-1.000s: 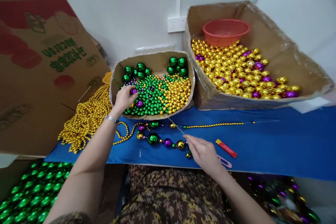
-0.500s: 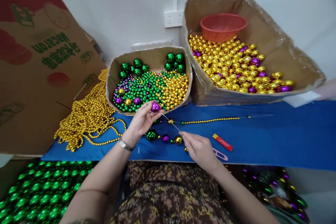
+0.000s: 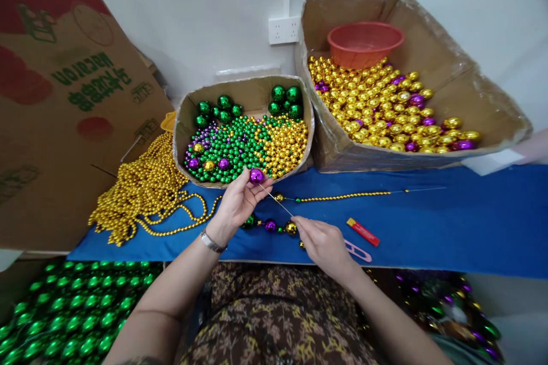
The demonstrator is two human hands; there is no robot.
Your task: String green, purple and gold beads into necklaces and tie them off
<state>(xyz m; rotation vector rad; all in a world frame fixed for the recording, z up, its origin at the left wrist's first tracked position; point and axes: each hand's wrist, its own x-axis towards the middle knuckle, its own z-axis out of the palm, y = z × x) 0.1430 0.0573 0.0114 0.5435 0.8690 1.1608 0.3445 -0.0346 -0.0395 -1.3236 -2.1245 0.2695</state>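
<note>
Room, head view: white wall behind a blue worktop (image 3: 428, 228), cardboard boxes of beads along the back
Left hand (image 3: 237, 202): fingertips pinch a purple bead (image 3: 257, 175) just in front of the small box (image 3: 180, 125) of mixed beads
Right hand (image 3: 323, 242): closed narrowly on the near end of a thin needle (image 3: 276, 201), low over the worktop edge
Bead to needle: needle tip meets the bead from the lower right, seemingly at its hole
Doing it well: keep the needle steady and in line with the hole, then slide the bead down
Nearby: strung beads (image 3: 269, 226) lie between both hands
</note>
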